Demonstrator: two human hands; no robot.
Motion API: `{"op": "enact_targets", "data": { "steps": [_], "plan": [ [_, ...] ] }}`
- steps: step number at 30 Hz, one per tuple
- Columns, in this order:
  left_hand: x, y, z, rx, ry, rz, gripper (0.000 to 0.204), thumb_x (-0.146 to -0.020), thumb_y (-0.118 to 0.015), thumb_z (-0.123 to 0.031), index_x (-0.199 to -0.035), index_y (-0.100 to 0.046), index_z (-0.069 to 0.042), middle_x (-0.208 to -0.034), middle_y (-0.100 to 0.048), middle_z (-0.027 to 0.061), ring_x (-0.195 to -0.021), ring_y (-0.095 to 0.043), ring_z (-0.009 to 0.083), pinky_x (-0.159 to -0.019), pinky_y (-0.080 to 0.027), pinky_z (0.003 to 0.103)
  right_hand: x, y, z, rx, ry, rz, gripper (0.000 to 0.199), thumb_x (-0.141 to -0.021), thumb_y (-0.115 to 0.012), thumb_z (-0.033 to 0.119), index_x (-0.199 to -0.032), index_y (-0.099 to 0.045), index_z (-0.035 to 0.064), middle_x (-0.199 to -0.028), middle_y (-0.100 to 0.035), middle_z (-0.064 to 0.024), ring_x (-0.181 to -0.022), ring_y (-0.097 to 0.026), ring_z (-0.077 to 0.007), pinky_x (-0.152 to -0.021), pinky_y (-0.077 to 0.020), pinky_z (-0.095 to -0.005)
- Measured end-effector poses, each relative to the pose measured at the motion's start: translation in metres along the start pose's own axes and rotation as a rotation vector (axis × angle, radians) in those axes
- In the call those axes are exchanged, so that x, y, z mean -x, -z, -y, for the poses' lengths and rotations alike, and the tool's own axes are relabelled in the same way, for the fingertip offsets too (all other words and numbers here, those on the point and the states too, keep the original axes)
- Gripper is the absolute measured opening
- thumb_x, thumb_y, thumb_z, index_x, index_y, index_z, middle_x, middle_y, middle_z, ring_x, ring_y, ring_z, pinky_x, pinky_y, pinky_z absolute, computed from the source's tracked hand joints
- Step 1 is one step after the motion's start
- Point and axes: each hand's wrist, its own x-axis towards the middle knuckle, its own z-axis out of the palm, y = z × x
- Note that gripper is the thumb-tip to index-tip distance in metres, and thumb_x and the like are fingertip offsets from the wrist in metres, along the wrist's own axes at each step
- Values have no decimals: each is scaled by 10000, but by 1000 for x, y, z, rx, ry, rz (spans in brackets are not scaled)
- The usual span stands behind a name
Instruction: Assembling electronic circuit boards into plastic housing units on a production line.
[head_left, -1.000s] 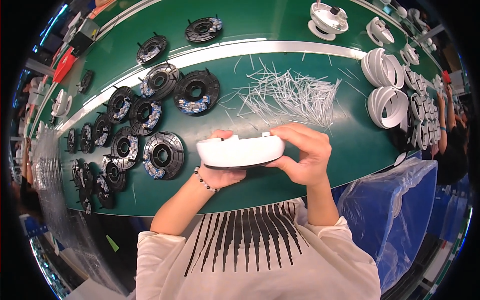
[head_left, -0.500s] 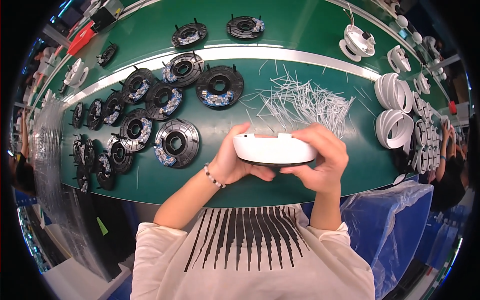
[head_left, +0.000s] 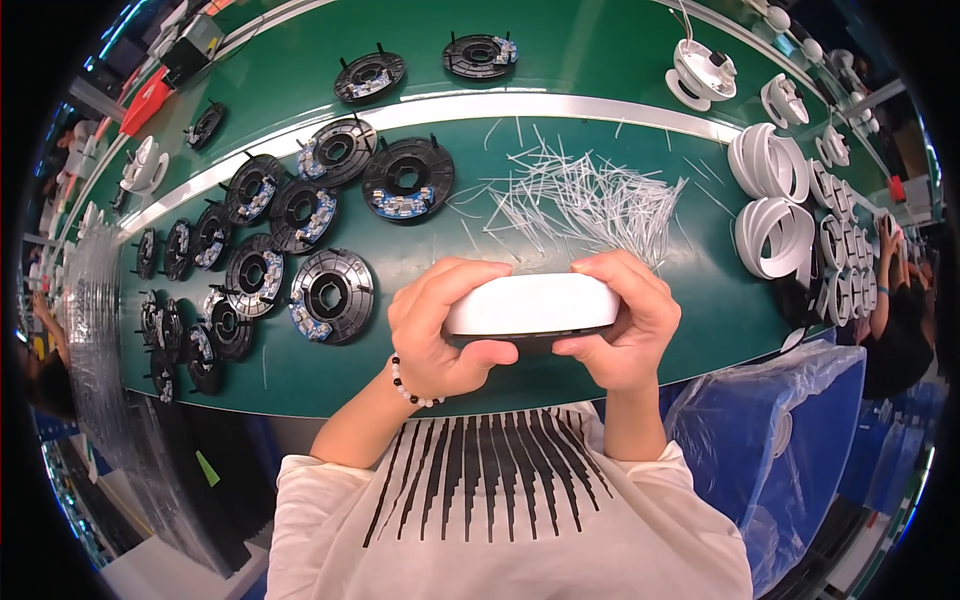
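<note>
No text, label, brand, number or sign can be read on the counter or beyond its edges

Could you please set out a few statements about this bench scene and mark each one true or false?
1. The left hand and right hand both hold the white housing. True.
2. The beaded bracelet is on the right wrist. False: it is on the left wrist.
3. Most black discs lie right of the white strips. False: most lie left of them.
4. White rings stand right of the strips. True.
</note>
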Motion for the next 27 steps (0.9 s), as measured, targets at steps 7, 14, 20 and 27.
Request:
{"op": "enact_targets", "data": {
  "steps": [7,14,20,27],
  "plan": [
    [-11,-4,-3,-60,-64,-37,506,-721,-606,-426,-891,-535,46,-734,-586,132,-619,-580,227,-526,-449,266,6,0,7,-23,-77,-104,456,-536,-776,165,-898,-586,-36,-730,-583,-118,-642,-558,-167,-563,-427,-230],
    [-82,-10,-25,-49,169,719,448,-626,-718,-233,-976,-524,-32,-825,-591,113,-696,-585,249,-610,-458,291,21,36,-6,-165,-244,-238,442,-545,-759,63,-935,-573,-28,-869,-583,-118,-794,-558,-182,-704,-436,-270],
    [-158,-83,-8,-346,-285,1030,347,-555,-670,-88,-867,-538,-11,-733,-563,160,-656,-549,335,-582,-445,365,34,79,-21,607,-66,-335,716,-621,-701,154,-1236,-353,37,-1287,-327,-132,-1180,-312,-310,-960,-281,-404],
    [-243,-155,216,-643,-551,695,481,-620,-529,67,-1088,-429,26,-1015,-495,227,-939,-472,384,-794,-386,393,126,58,-18,819,-163,-264,670,-640,-640,189,-1206,-332,5,-1329,-191,-204,-1245,-138,-386,-990,-103,-533]
  ]
}}
